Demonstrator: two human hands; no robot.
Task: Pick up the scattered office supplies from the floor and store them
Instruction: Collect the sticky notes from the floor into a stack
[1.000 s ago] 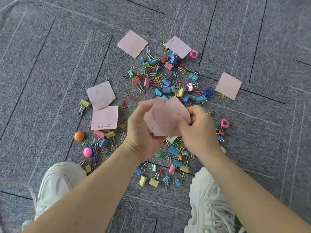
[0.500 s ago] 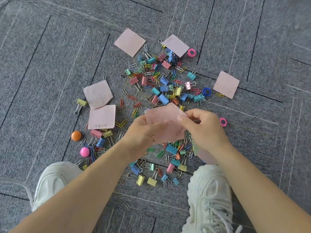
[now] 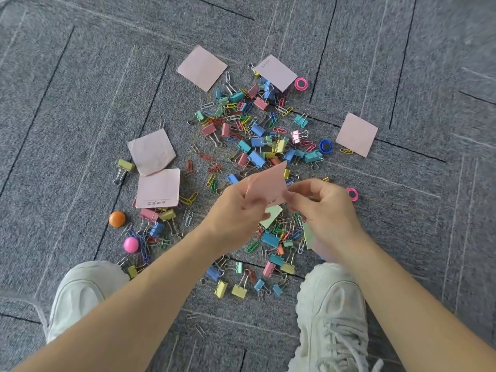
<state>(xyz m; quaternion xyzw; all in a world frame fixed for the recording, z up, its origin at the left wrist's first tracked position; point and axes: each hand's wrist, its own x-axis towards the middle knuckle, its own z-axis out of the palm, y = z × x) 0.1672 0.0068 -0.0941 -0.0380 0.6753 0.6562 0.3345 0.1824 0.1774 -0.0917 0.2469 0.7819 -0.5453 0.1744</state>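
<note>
Floor (image 3: 80, 103): grey carpet tiles; most of the scatter lies on it as it did a second ago.
Shoes (image 3: 332, 312): two pale trainers at the lower edge, one on each side of the spill.
Loose pink notes (image 3: 201, 67): five lie flat around the pile, two at the far side, one at the right (image 3: 356, 135), two touching at the left (image 3: 151, 152). None has shifted over the last second.
Held pink notes (image 3: 268, 183): one second ago they were a fanned spread between both hands; now they are squared into a narrower stack raised above the clips.
Left hand (image 3: 236, 208): thumb and fingers closed on the stack's left edge.
Right hand (image 3: 322, 208): fingertips pinched on the stack's right edge; a pale green sheet (image 3: 308, 234) shows under its palm, contact uncertain.
Binder and paper clips (image 3: 257, 146): uncollected, spread from the far notes down to the shoes.
Round pieces: orange ball (image 3: 117, 219) and pink ball (image 3: 131, 244) at left, untouched.
Task meaning: judged an early stage; notes are being gathered first, and no container is in view.
</note>
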